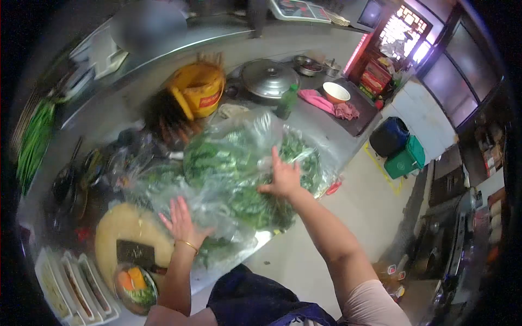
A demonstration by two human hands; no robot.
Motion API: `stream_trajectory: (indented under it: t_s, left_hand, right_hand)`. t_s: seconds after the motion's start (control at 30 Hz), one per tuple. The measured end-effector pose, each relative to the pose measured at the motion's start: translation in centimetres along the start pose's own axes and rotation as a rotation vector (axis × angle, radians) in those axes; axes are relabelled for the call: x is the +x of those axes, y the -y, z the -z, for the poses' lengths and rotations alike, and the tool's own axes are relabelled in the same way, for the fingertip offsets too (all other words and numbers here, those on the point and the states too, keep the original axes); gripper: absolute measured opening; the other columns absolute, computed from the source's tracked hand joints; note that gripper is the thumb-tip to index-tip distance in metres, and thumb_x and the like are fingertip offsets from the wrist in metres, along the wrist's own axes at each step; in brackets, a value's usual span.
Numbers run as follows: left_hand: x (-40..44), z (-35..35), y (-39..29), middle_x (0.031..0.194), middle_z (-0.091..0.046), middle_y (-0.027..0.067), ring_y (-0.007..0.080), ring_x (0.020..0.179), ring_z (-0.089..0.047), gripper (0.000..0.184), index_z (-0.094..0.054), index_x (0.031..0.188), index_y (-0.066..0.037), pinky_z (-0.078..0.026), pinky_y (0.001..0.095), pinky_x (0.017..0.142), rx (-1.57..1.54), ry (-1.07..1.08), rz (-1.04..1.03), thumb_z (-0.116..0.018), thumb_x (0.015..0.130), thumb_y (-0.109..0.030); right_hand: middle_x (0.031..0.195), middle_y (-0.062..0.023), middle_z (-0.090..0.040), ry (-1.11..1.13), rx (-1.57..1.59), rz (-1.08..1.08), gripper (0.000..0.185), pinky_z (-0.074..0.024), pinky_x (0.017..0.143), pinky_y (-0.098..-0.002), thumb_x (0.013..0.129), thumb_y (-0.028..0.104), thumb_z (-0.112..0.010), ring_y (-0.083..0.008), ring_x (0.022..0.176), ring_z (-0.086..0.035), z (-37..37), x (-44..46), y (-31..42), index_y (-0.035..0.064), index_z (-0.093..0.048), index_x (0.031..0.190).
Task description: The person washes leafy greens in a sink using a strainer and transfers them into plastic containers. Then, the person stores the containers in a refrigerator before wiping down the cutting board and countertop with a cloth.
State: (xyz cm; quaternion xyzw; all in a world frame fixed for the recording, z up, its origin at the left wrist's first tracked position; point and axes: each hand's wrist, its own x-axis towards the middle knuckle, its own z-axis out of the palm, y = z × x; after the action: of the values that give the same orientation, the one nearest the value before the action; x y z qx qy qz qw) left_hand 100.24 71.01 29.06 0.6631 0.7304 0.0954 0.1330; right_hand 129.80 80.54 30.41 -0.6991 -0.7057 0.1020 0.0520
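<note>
Clear plastic bags of leafy green vegetables (228, 160) cover the middle of the metal counter. My left hand (184, 221), with a gold bangle at the wrist, lies with fingers spread against the near left part of the plastic. On the right side of the bags, my right hand (283, 176) has its fingers stretched apart and touches the plastic. Neither hand is closed around anything. Beside my left hand is a round wooden chopping board (122, 223) with a dark cleaver (136, 253) lying on it.
A yellow bucket (202, 89), a lidded metal pot (270, 77) and a green bottle (287, 103) stand behind the bags. At front left are white trays (76, 288) and a bowl of cut vegetables (136, 288). Green bins (405, 157) stand on the floor at right.
</note>
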Motion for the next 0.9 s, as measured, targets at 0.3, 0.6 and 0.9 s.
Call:
stream_trajectory:
  t_s: [0.3,0.6,0.9]
  left_hand:
    - [2.3,0.8,8.9,0.121,-0.055,0.0077,0.0197,0.108,-0.053,0.043,-0.048,0.124,-0.002,-0.043,0.0337,0.093,-1.874,-0.330,0.324,-0.059,0.087,-0.019]
    - [5.2,17.4,-1.2,0.112,-0.057,0.0065,0.0176,0.098,-0.055,0.035,-0.052,0.121,-0.005,-0.047,0.0310,0.084,-1.570,-0.740,-0.015,-0.056,0.090,-0.021]
    - [13.3,18.4,-23.1,0.104,-0.058,0.0054,0.0154,0.088,-0.058,0.029,-0.055,0.117,-0.007,-0.050,0.0284,0.075,-1.605,-0.700,-0.103,-0.053,0.092,-0.022]
  right_hand:
    - [0.073,-0.0056,-0.063,0.091,0.945,0.259,0.018,-0.0456,0.062,-0.0311,0.074,0.021,-0.069,-0.0147,0.069,-0.061,6.2,-0.2,-2.3,0.0050,-0.064,0.081]
    - [0.066,0.0025,-0.048,-0.292,1.377,-0.026,0.017,-0.0373,0.058,-0.0274,0.057,0.012,-0.063,-0.0104,0.063,-0.046,20.1,1.7,-15.9,0.0108,-0.048,0.064]
    - [0.075,-0.0017,-0.044,-0.240,1.686,0.127,0.022,-0.0385,0.068,-0.0294,0.067,0.017,-0.060,-0.0150,0.070,-0.043,27.5,6.0,-37.2,0.0101,-0.042,0.079]
